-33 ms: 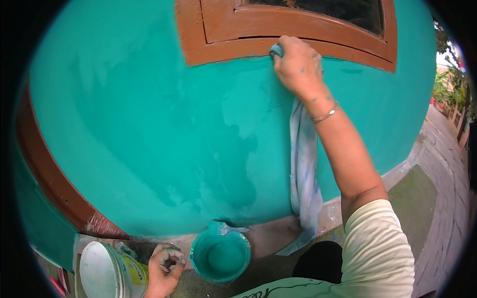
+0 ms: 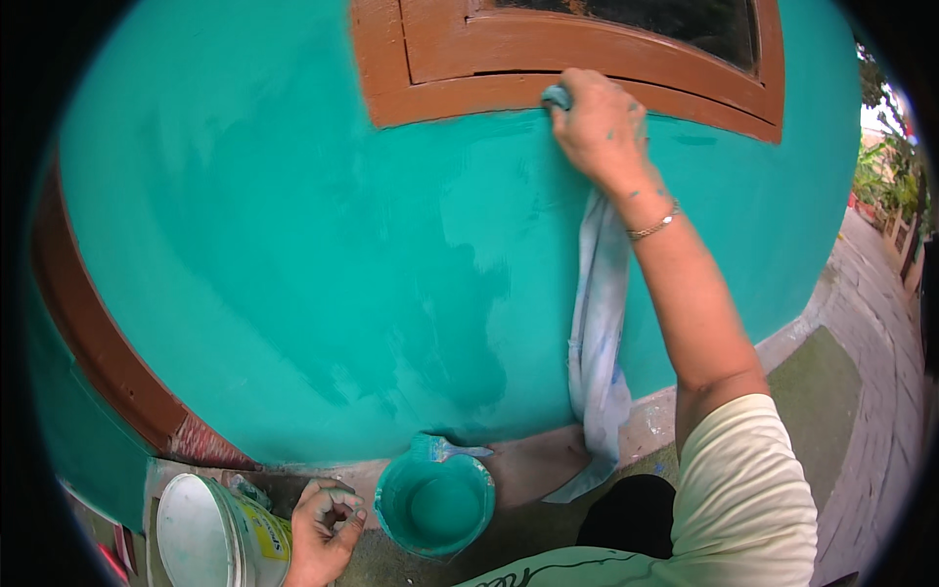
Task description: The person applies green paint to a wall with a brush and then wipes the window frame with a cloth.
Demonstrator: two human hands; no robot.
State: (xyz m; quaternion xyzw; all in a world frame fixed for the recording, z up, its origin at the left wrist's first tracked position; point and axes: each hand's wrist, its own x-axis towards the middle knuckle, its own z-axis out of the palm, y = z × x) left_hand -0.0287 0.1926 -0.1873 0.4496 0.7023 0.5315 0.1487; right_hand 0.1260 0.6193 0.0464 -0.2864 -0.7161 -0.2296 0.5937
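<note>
At the lower edge of the brown window frame (image 2: 445, 105), my right hand (image 2: 603, 127) is closed around a long, pale, paint-stained rag (image 2: 599, 323). A bunched green-stained end shows by the thumb, pressed against the frame where it meets the turquoise wall (image 2: 333, 235). The rest of the rag hangs down past my wrist to the ground. Low at the left, my left hand (image 2: 328, 533) has its fingers curled in, with nothing visible in them. It is between a lidded white paint bucket (image 2: 201, 533) and a small open tub of turquoise paint (image 2: 435, 509).
A paintbrush (image 2: 445, 449) lies across the tub's far rim. Darker patches mark the wall. A brown door frame (image 2: 108, 333) stands at the left. On the right, a paved path (image 2: 851, 391) runs beside plants (image 2: 875, 171). A dark knee (image 2: 631, 514) is near the rag's lower end.
My right hand has slid slightly to the right along the lower edge of the window frame, with the rag in it. My left hand, the tub and the bucket are unmoved.
</note>
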